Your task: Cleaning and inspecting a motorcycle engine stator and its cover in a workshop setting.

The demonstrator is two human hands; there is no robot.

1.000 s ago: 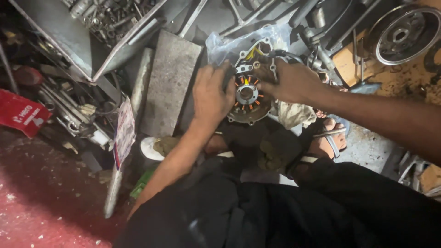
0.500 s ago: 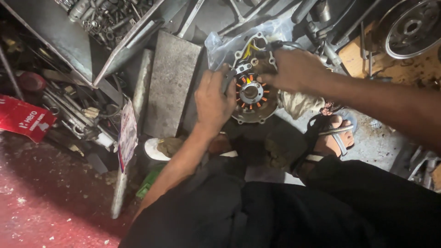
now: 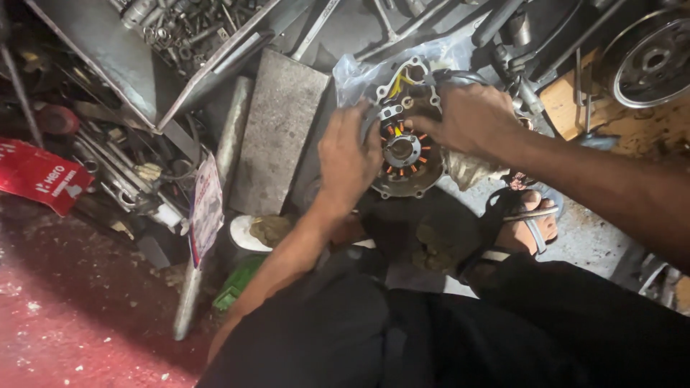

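Here the left hand reaches forward, palm down, fingers curled over the left edge of a round stator plate with orange-tipped coils. The right hand comes in from the right, closed on the plate's upper right rim. The plate sits between both hands above a clear plastic bag, whose lower part is hidden. The fingertips under the plate are hard to make out.

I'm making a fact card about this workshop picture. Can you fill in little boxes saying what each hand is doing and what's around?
Left hand: grips the left edge of the round metal coil part
Right hand: holds its upper right side
Part: orange coils ringed around a hub
Under it: clear plastic bag
Left of it: grey slab
Top left: tray of bolts
Below: sandalled foot
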